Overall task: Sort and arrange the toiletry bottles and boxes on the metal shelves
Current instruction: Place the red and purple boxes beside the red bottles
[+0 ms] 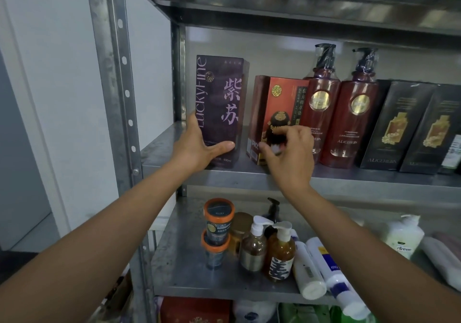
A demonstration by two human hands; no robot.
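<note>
Purple box (219, 98): upright at the far left end of the upper metal shelf (172, 148), tight by the corner post, and it's in hand!
Left hand (199, 145): clasping the box's lower left edge, thumb laid across the front, fingers hidden behind.
Right hand (289, 153): fingers bunched and blurred in front of the red box's lower corner; grasping it or only brushing it, I cannot tell.
Red box (279, 98): upright, turned a little, just beside the purple box with a small gap between them.
Step in hand: looks like squaring up the boxes at the left end of the row.
Next move: likely close that gap and turn the red box face-front, steadying the tall purple one so it doesn't tip.
Purple box writing: "LuckyFine" running up the side, big characters 紫苏, "500ml" at the foot.
Red box writing: gold seal and a column of Chinese characters, too small to read surely.
Pump bottles (321, 113): two dark red ones, gold round emblems, wrapped pumps, label beginning "ALICE".
Black boxes (396, 125): gold bottle picture, "ALICE" lettering again at the base.
Lower shelf (179, 272): orange-lidded jars (218, 213), amber pump bottles (282, 250), white tubes (309, 267) lying down; by the look, unsorted.
</note>
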